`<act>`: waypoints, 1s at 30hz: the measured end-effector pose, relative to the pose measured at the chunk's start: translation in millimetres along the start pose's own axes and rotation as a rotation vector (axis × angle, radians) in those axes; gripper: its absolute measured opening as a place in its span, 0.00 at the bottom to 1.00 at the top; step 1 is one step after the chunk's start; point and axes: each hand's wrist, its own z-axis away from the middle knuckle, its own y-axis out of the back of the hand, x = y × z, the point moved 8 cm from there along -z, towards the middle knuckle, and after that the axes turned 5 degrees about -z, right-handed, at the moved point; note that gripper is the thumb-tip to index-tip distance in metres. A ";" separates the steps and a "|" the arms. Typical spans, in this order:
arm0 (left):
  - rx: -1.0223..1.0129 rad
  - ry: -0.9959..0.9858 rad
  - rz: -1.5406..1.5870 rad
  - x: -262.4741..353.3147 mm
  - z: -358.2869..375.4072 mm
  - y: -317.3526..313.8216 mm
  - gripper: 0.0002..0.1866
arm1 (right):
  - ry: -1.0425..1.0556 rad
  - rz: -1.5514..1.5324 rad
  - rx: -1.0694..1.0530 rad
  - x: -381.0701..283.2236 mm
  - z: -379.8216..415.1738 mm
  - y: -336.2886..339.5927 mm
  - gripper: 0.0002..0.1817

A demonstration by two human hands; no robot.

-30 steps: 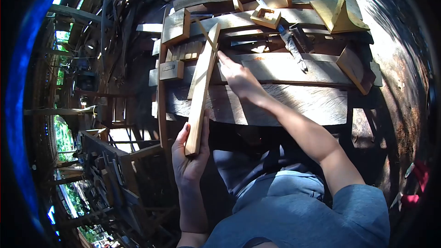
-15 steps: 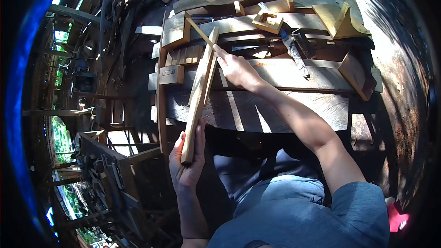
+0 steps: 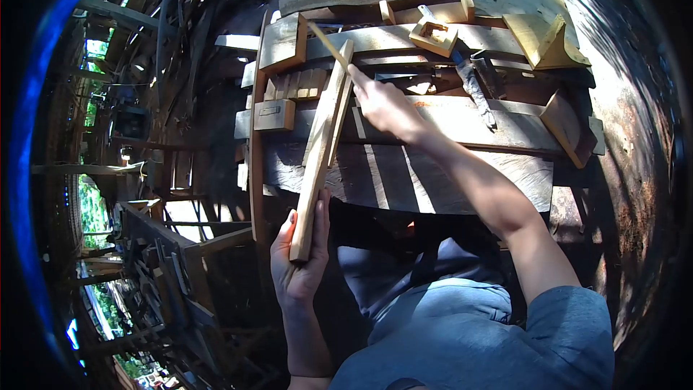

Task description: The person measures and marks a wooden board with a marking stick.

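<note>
My left hand (image 3: 302, 274) is wrapped round the lower end of a long squared wooden bar (image 3: 317, 173), which slants up and away over the bench. Near the bar's far end, my right hand (image 3: 382, 105) grips a thin wooden stick (image 3: 326, 42) that lies across the tip and points up and left. A second narrow wooden strip (image 3: 336, 133) runs beside the bar on its right, just below my right fingers. The stick's lower end is hidden by my fingers.
The slatted workbench (image 3: 469, 119) carries wooden blocks (image 3: 281, 47), a small plane-like block (image 3: 273, 115), a hollowed square block (image 3: 433, 35), a wrapped-handled tool (image 3: 474, 90) and a curved wooden piece (image 3: 550, 45). Scrap timber (image 3: 195, 43) lies to the left.
The view has shifted slightly, so the bench appears farther right. The right hand and thin stick have moved a little rightward relative to the bar; both hands keep their hold.
</note>
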 end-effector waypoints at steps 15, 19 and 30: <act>-0.001 0.000 0.041 1.7 -0.6 -2.4 0.25 | -0.241 -0.219 -0.159 -18.9 -5.4 23.5 0.23; -0.013 -0.016 -0.005 7.0 -2.1 -0.6 0.26 | -0.147 -0.189 -0.251 -54.4 64.1 17.6 0.20; 0.002 -0.036 -0.033 12.1 -1.8 0.6 0.28 | -0.183 -0.079 -0.290 -47.8 41.1 25.1 0.27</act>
